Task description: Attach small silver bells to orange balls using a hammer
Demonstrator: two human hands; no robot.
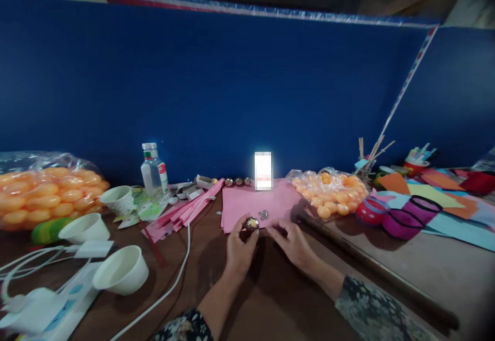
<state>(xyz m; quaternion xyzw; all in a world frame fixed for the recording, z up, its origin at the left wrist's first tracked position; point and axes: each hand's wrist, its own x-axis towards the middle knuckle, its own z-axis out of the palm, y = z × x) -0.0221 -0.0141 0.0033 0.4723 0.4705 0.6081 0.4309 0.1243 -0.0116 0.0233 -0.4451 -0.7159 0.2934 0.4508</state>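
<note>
Blue panelling (216,88) rises behind the brown tabletop (209,300) where I work, both forearms reaching forward from floral sleeves (371,305). With my left hand (240,248) I grip a shiny ball (252,223), index finger curled over its far side and thumb pressed near the bottom, the palm turned inward. The ball sits just over the near edge of a pink sheet (235,204). It looks round, so I can make out no long axis; a gold-coloured patch on it faces up and toward me. My right hand (294,242) is just beside it, apart from the ball, its fingers bent and the tips drawn near the thumb; I cannot tell whether they pinch anything small. Just beyond, between my hands, some small silvery pieces (264,215) lie on the pink sheet. Dark shiny balls (238,181) stand in a row at its far left edge. To my right, a hammer (371,258) lies slantwise, its head away from me and its handle running toward the lower right.
</note>
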